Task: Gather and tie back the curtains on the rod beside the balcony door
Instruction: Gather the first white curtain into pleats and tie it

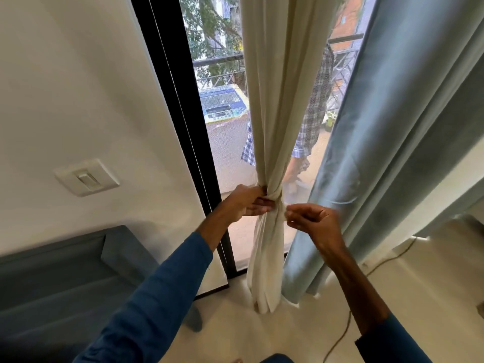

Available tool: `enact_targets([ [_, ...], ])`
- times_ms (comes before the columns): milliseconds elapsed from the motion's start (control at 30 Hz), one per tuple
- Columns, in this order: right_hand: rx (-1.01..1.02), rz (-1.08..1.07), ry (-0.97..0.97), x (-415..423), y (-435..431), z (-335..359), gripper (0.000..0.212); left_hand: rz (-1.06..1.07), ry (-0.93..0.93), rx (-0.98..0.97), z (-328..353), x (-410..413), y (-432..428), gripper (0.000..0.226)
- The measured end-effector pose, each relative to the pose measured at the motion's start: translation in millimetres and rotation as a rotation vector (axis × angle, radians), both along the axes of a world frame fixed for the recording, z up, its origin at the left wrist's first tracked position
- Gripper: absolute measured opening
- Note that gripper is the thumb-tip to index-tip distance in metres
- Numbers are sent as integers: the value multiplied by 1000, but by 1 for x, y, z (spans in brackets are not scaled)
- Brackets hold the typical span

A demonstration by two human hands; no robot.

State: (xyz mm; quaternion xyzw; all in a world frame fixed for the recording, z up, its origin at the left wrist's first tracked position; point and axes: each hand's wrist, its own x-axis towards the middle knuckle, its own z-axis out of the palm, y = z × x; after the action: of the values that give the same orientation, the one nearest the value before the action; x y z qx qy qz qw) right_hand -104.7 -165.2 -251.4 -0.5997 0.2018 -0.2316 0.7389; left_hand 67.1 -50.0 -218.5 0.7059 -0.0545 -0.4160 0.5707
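Note:
A cream curtain (277, 100) hangs gathered into a narrow bunch in front of the balcony door (183, 127), cinched by a knot of its own fabric (275, 199) at waist height. My left hand (248, 203) grips the left side of that knot. To the right of the knot, my right hand (311, 218) pinches a bit of cream fabric between curled fingers. Beside it on the right hangs a blue-grey curtain (392, 153), loose and untied. The rod is out of view above.
A blue-grey sofa (65, 279) fills the lower left against the white wall with a light switch (87, 178). A cable (348, 323) trails over the pale floor at the right. Beyond the glass are a washing machine (222, 104) and hanging checked laundry (311, 121).

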Motion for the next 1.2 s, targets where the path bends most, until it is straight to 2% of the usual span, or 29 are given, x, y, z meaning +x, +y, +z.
enact_targets([
  [100, -176, 22, 34, 7, 12, 5, 16, 29, 115, -113, 1, 0, -2, 21],
  [233, -183, 66, 44, 12, 10, 11, 20, 26, 194, -135, 0, -5, -1, 15],
  [267, -134, 66, 52, 12, 9, 12, 22, 20, 188, -149, -1, -5, 0, 19],
  [333, -22, 44, 55, 11, 6, 12, 19, -34, 140, -191, -3, -5, 1, 45],
  [400, 61, 22, 47, 10, 5, 14, 17, -139, -4, -196, -4, -3, 1, 74],
  [433, 100, 15, 46, 10, 4, 14, 17, -215, -109, -186, -2, -3, 1, 78],
  [500, 164, 15, 45, 10, 1, 16, 17, -334, -267, -169, 4, -3, 1, 61],
  [600, 181, 44, 15, 7, 0, 19, 20, -358, -385, -116, 11, -6, 0, 37],
  [767, 202, -14, 55, 13, 1, 19, 36, -308, -473, -83, 5, -13, -2, 25],
  [867, 233, 6, 73, 17, -3, 20, 26, -315, -544, -48, 2, -10, 0, 28],
  [933, 169, 68, 134, 15, -13, 21, 25, -306, -595, -13, 2, -8, 5, 28],
  [1000, 3, 107, 218, 14, -25, 20, 27, -246, -634, 13, 1, -8, 10, 28],
  [1100, -257, 10, 244, 14, -40, 22, 14, -153, -695, 59, -1, -8, 13, 27],
  [1200, -360, -89, 226, 15, -57, 32, 14, -186, -779, 151, 0, -8, 14, 31],
])
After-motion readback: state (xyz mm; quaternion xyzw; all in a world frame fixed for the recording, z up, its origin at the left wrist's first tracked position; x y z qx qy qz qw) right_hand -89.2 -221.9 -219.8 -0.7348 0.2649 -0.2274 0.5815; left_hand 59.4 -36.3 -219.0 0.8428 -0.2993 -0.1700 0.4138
